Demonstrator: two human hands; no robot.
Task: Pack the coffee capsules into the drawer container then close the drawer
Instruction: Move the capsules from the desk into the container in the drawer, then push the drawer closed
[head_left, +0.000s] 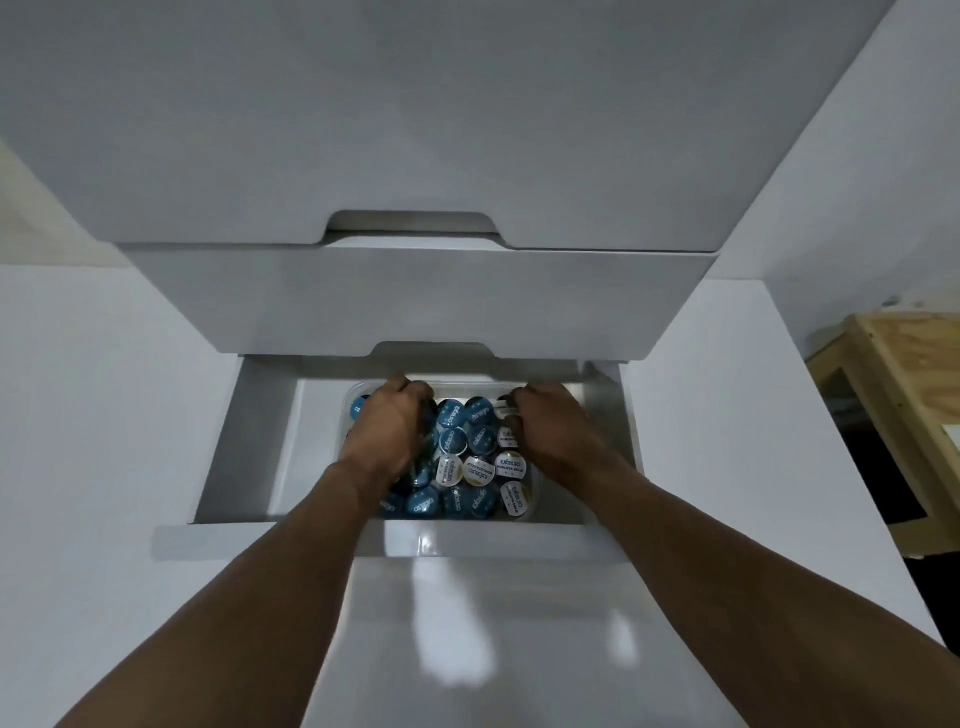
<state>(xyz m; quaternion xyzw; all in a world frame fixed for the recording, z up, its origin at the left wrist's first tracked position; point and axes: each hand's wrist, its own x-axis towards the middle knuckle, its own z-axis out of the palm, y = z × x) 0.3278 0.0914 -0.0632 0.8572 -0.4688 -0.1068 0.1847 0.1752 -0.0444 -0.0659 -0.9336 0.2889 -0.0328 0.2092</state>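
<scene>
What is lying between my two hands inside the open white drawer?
In the head view, round blue-lidded and white-lidded coffee capsules fill the gap between the left hand and the right hand, packed in a clear plastic container.

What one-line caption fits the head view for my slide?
The left hand and right hand reach into the open drawer, over a clear container packed with blue and white coffee capsules.

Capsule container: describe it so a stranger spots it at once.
Find the white drawer stack; only one drawer stands open. Inside sits the container: clear plastic, filled with blue-lidded and white-lidded capsules, unlike the plain white surfaces around it.
</scene>
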